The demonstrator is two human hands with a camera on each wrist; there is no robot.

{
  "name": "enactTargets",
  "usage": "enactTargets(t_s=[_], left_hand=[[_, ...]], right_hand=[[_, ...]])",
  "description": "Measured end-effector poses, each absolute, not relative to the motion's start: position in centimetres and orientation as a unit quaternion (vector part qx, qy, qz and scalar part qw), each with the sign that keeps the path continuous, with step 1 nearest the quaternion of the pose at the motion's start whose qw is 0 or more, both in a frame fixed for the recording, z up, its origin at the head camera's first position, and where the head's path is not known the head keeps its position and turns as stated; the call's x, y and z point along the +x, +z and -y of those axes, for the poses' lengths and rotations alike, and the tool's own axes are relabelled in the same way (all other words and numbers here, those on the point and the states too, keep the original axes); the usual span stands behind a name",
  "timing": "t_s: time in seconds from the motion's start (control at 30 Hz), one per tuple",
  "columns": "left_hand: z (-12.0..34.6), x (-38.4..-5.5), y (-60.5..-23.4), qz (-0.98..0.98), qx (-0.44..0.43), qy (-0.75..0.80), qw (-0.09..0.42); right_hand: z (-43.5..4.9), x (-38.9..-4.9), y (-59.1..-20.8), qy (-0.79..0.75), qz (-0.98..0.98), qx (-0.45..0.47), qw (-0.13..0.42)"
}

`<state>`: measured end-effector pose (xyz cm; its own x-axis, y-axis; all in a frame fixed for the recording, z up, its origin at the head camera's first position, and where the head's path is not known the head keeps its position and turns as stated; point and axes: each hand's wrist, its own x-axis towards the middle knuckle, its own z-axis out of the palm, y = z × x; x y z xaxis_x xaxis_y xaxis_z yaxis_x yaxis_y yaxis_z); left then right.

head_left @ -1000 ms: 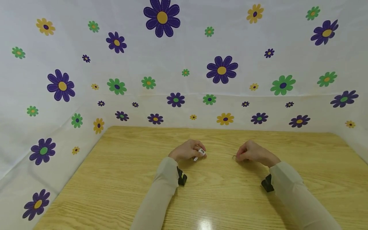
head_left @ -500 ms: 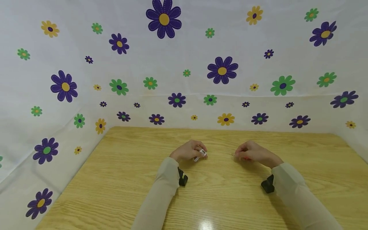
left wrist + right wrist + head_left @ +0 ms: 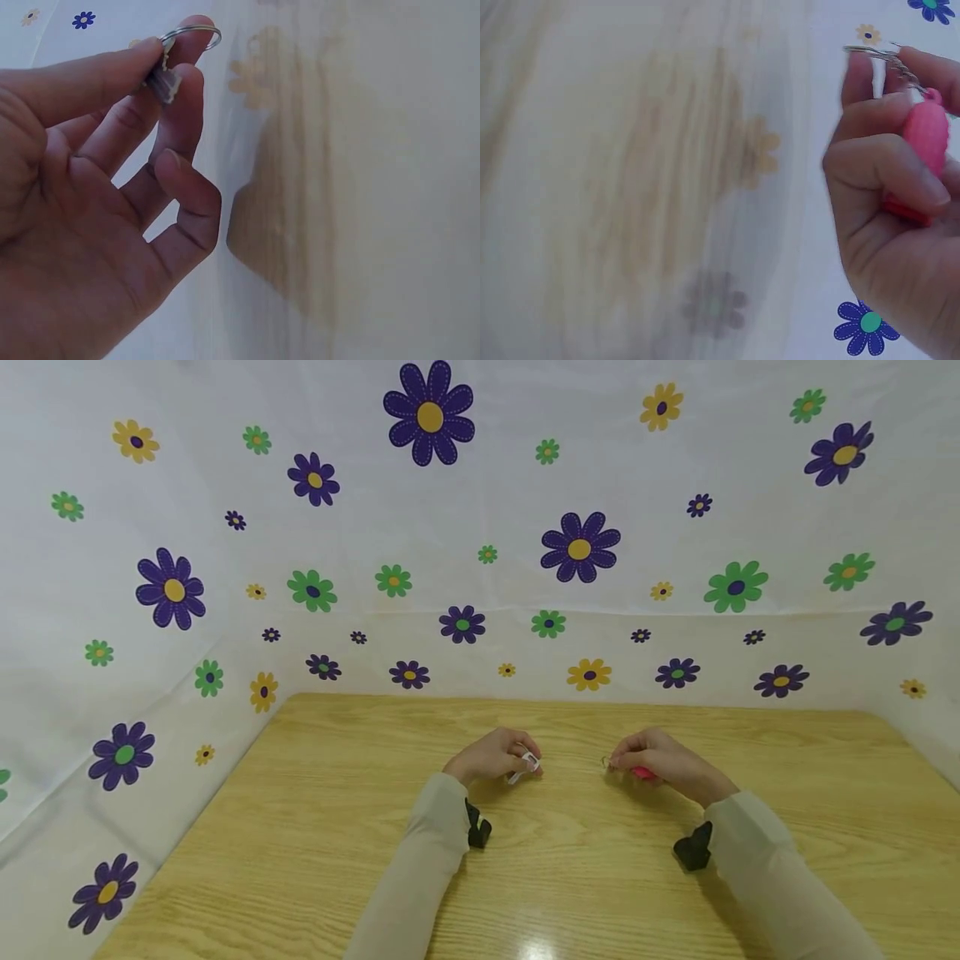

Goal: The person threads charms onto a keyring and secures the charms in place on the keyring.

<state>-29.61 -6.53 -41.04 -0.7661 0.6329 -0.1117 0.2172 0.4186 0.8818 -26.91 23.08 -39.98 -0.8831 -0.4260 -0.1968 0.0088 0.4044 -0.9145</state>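
Note:
In the head view my left hand (image 3: 495, 754) is left of centre over the table. Its thumb and fingers pinch a key (image 3: 163, 86) whose toothed blade shows in the left wrist view, with a metal split ring (image 3: 196, 28) at the fingertips. A small white piece (image 3: 532, 761) shows at the same fingers from above. Facing it from the right, my right hand (image 3: 667, 760) holds a pink keychain (image 3: 928, 135). The keychain's charm lies against the curled fingers, and its short chain (image 3: 906, 73) runs up to a metal ring (image 3: 866, 50) by the fingertips. A gap separates the two hands.
The wood-grain table (image 3: 360, 827) lies under both hands. White cloth with purple, green and yellow flowers (image 3: 480, 510) closes off the back and sides. Dark wrist mounts (image 3: 693, 847) hang below both cuffs.
The right hand has shifted slightly left and turned, so the pink charm shows where it was hidden before. The left hand is nearly still. The head view has shifted a little.

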Motion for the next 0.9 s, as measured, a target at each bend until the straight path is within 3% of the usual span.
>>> enactTargets(t_s=[0.23, 0.5, 0.9], left_hand=[[6.35, -29.59, -41.18, -0.809, 0.262, 0.477, 0.224], [6.39, -29.49, -41.2, -0.802, 0.254, 0.489, 0.231], [6.44, -29.42, -41.09, -0.804, 0.253, 0.486, 0.232]], right_hand=[[-22.93, -26.81, -39.9, -0.538, -0.807, -0.136, 0.202], [-22.61, -26.77, -40.27, -0.555, -0.769, -0.144, 0.283], [-22.68, -27.09, -39.64, -0.495, -0.799, -0.178, 0.292]])
